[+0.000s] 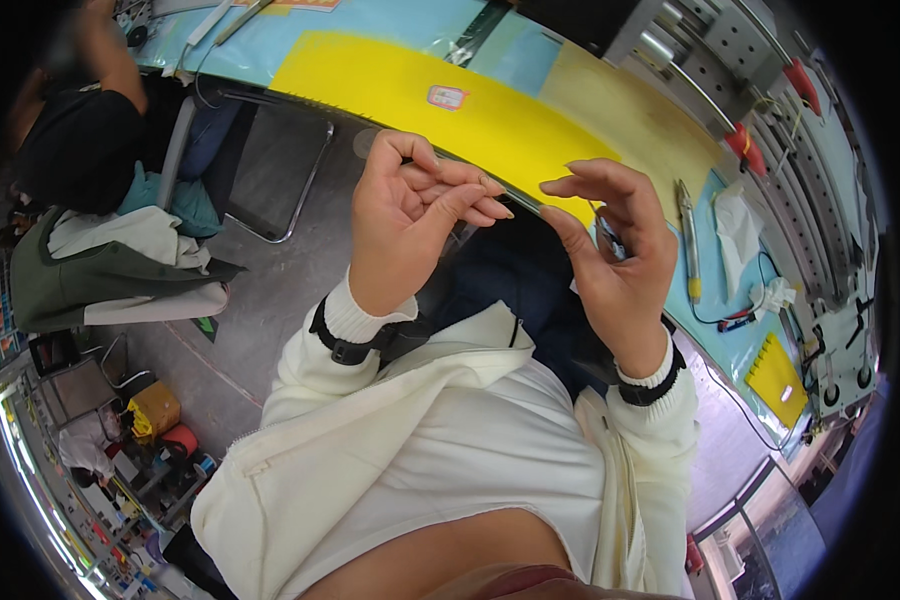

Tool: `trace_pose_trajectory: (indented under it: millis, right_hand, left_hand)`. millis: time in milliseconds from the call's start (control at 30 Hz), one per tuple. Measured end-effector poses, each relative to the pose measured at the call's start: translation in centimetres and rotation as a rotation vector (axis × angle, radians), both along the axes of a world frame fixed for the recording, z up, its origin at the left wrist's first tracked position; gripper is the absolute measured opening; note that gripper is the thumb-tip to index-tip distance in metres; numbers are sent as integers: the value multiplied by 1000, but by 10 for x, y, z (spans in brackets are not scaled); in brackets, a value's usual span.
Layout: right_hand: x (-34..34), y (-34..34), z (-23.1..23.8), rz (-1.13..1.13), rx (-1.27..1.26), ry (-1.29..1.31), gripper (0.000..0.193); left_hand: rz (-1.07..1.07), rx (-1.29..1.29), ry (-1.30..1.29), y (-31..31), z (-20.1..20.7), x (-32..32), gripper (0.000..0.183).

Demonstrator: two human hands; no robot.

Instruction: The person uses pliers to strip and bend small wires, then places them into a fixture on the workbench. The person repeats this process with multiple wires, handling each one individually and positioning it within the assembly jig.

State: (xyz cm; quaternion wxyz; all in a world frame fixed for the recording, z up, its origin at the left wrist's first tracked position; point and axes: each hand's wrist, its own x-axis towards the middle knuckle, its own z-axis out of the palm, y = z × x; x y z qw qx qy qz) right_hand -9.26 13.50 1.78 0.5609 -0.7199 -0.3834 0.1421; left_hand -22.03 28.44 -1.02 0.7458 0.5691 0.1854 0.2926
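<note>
My left hand (410,215) is raised in front of the table's near edge, palm partly up. Its thumb presses against the fingertips, and a tiny thing there is too small to name. Facing it across a gap is my right hand (622,255), thumb and forefinger apart with nothing visible between their tips. A thin metal tool (610,235) is tucked in the right palm under the curled fingers; its kind is mostly hidden. Beyond both hands lies a yellow sheet (370,75) on the table, with a small pink-edged label (448,97) on it.
At right on the blue table cover (705,290) lie a pen-shaped tool (688,240), white tissue (736,232) and a yellow pad (776,380). A metal frame (705,60) with red-ended parts stands behind. A co-worker (65,150) sits at left beside a chair (280,235).
</note>
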Motion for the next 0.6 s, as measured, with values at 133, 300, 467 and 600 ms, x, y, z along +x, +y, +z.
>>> trace_pose_trajectory:
  millis: [133,300,467,600]
  right_hand:
    - [-5,-6,7,-32,75,30,42]
    - [-5,-16,9,5,53,20,44]
    - [0,-21,1,-4,35,-79,51]
    - [10,-21,-17,83,67,-76,58]
  left_hand:
    - [-64,94,32,-21,7,11,26]
    - [-78,231,70,-37,7,16,24]
    - [-108,221,28,-41,5,18,26]
    - [-205,342,134,-34,3,13,33]
